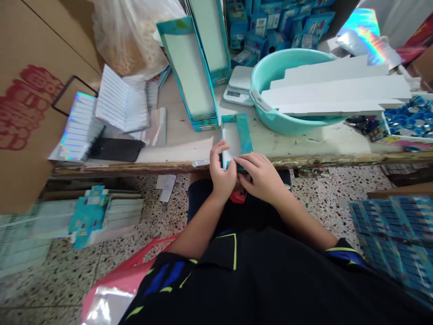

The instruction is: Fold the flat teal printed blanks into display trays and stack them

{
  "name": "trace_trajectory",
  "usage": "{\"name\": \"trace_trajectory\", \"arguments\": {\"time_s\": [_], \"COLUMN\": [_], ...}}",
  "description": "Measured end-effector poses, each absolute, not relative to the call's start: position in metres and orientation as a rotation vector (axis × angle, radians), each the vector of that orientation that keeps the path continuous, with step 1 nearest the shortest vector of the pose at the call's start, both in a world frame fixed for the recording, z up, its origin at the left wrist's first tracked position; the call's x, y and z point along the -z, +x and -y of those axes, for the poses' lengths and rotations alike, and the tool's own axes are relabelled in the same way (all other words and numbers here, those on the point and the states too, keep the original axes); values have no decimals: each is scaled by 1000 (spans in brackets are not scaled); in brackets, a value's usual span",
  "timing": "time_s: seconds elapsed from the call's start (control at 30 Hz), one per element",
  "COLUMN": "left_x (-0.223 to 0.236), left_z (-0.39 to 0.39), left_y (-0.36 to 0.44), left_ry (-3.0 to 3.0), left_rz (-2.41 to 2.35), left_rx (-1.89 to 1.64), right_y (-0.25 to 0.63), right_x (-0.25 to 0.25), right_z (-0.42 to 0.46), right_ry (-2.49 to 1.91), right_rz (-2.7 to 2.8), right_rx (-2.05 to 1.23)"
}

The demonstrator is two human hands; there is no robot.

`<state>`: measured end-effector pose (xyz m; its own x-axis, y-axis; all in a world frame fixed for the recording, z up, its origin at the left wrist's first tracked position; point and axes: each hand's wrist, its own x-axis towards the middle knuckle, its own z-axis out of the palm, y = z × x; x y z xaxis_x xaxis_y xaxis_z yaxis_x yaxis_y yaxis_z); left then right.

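Observation:
A small flat teal carton (pixel 237 135) with a white inside lies at the near edge of the worn table (pixel 304 146). My left hand (pixel 220 174) grips its near left corner, fingers curled over the edge. My right hand (pixel 262 176) presses on its near right side, fingers bent and pinching the cardboard. Both hands meet at the carton's near end, above my lap. A red object (pixel 238 196) peeks out under my hands; I cannot make out what it is.
Two tall open teal display boxes (pixel 192 67) stand behind the carton. A teal basin (pixel 287 76) holds long white card strips (pixel 338 88), beside a white scale (pixel 238 83). Holographic card stacks (pixel 81 126) and a black phone (pixel 117 150) lie left. Flat cartons (pixel 91 216) lie on the floor.

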<state>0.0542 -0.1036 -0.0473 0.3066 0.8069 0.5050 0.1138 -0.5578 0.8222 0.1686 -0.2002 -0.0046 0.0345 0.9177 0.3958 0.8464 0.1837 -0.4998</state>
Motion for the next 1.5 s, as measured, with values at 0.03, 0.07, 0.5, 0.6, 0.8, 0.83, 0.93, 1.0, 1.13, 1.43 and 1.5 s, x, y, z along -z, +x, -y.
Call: {"name": "trace_trajectory", "arguments": {"time_s": [0.03, 0.07, 0.5, 0.6, 0.8, 0.83, 0.93, 1.0, 1.13, 1.43, 1.5], "left_x": [46, 44, -3, -14, -9, -12, -27, -36, -32, -20, -21], "left_z": [104, 105, 76, 78, 37, 32, 40, 58, 79, 49, 55], "left_y": [53, 52, 17, 13, -19, -26, -35, -31, -22, -50, -39], "left_ry": [1903, 1930, 2416, 2495, 2412, 2433, 2584, 2701, 2837, 3044, 3102], "left_rz": [-822, -824, -587, -612, -630, -641, -646, -611, -676, -727, -742], "left_rx": [-1280, -1268, -868, -752, -1004, -1001, -913, -785, -451, -355, -264], "right_y": [169, 171, 215, 200, 192, 194, 194, 185, 162, 209, 209], "right_x": [1, -2, -6, 3, 0, -2, -5, -3, -1, -18, -17], "right_z": [203, 205, 175, 162, 157, 157, 155, 151, 143, 179, 179], "right_ry": [-1717, -1766, -1586, -1666, -1743, -1731, -1731, -1757, -1780, -2039, -2061], "right_rz": [1835, 1842, 2201, 2160, 2114, 2131, 2167, 2150, 2077, 2023, 2079], "right_rx": [-123, -106, -143, -53, -20, -39, -101, -99, -100, -67, -59]}}
